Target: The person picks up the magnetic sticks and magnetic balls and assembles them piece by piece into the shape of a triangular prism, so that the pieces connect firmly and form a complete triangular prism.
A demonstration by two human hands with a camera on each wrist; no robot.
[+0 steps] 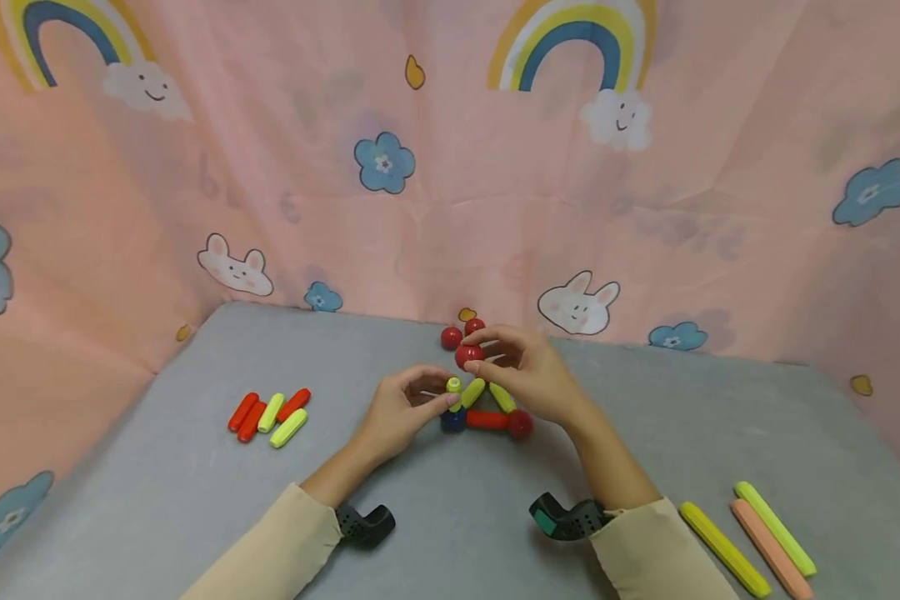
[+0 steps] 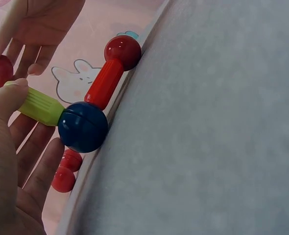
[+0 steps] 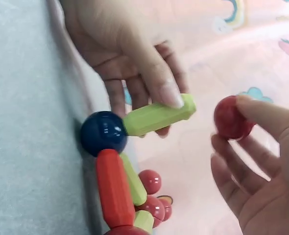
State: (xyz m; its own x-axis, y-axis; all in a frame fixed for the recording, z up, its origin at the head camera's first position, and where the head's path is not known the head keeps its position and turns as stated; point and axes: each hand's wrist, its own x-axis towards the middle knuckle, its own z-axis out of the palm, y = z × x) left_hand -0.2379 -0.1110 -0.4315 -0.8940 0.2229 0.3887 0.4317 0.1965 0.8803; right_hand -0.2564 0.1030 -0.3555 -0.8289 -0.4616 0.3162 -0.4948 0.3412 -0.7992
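My left hand pinches an upright yellow-green magnetic rod between thumb and fingers. The rod's lower end meets a dark blue ball, one corner of a flat frame on the table. From that ball a red rod runs to a red corner ball. Two more yellow-green rods slant toward the back of the frame. Held between thumb and fingertips of my right hand is another red ball, a short gap away from the upright rod's free end.
Two loose red balls lie behind the frame near the back edge. At left sits a group of short red and yellow-green rods. Longer yellow and peach rods lie at front right. A patterned pink curtain hangs behind the grey table.
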